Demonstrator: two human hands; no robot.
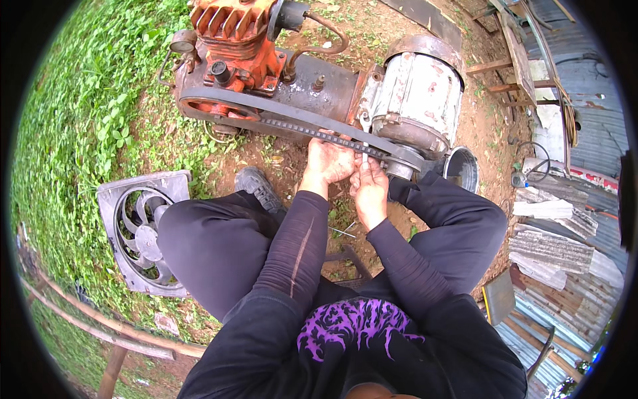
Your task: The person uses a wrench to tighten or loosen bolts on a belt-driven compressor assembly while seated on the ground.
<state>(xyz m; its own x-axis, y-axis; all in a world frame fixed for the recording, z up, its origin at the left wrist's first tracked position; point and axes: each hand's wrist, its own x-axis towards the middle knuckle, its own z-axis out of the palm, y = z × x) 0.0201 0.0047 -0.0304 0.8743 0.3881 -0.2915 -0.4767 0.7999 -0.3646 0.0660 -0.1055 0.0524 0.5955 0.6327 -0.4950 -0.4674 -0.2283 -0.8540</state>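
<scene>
An air compressor with an orange pump head (pixel 232 36) and a flaking white electric motor (pixel 412 93) stands before me, a toothed black belt (pixel 279 106) running from the orange pulley (pixel 203 106) to the motor's small pulley (pixel 399 166). My left hand (pixel 325 159) is curled under the belt's lower run, its fingertips partly hidden. My right hand (pixel 369 189) is closed on an upright silver wrench (pixel 365 156) just left of the small pulley; the wrench's upper end reaches toward the motor's base.
A radiator fan in a frame (pixel 147 244) lies on weeds by my left knee. A metal bucket (pixel 465 171) sits beside the motor. Corrugated sheets (pixel 551 256) and wooden frames (pixel 505 46) line the right; bamboo rails (pixel 133 332) run at lower left.
</scene>
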